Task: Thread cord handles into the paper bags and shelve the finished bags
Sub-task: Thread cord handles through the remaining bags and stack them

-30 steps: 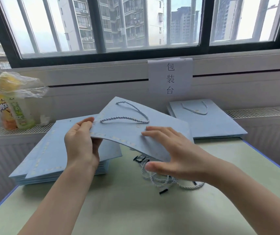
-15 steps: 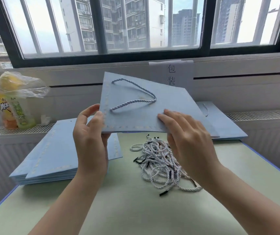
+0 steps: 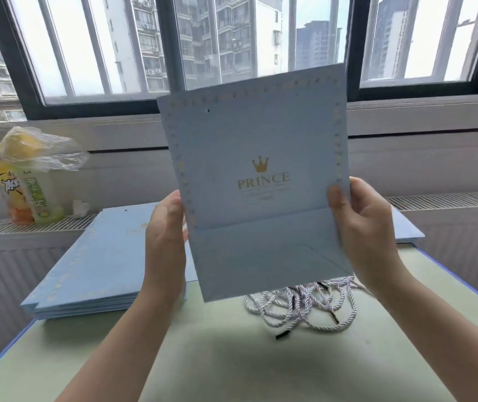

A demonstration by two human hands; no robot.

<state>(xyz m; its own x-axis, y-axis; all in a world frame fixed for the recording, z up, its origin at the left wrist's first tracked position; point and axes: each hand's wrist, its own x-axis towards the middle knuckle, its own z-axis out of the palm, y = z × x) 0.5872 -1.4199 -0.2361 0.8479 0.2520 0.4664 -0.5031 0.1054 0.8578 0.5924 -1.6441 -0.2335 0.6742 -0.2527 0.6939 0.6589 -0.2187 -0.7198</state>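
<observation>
Held item: you are holding a flat, pale blue paper bag with a gold crown and "PRINCE" print (image 3: 258, 181) upright over the surface, its printed face turned toward you.
Left grip: your left hand (image 3: 166, 227) is pinching the bag's left edge near the bottom fold, thumb on the near face, fingers hidden behind.
Right grip: your right hand (image 3: 361, 227) is clamping the right edge at about the same height, thumb in front, fingers wrapping behind.
Handle holes: one small punched hole is showing near the top left corner; no cord is showing on this face.
Handling: the bag is likely light and fairly stiff while folded flat, but it is creasing along its bottom fold; edge grips like yours are keeping the gold print unsmudged.
Cord supply: a loose tangle of white twisted cords with black tips (image 3: 301, 309) is lying on the pale green surface (image 3: 232, 358), just below the bag; soft and prone to snagging, so take a cord by its stiff black tip.
Stock: a stack of flat blue bags (image 3: 87, 271) is sitting to your left, more bags (image 3: 406, 230) at far right.
</observation>
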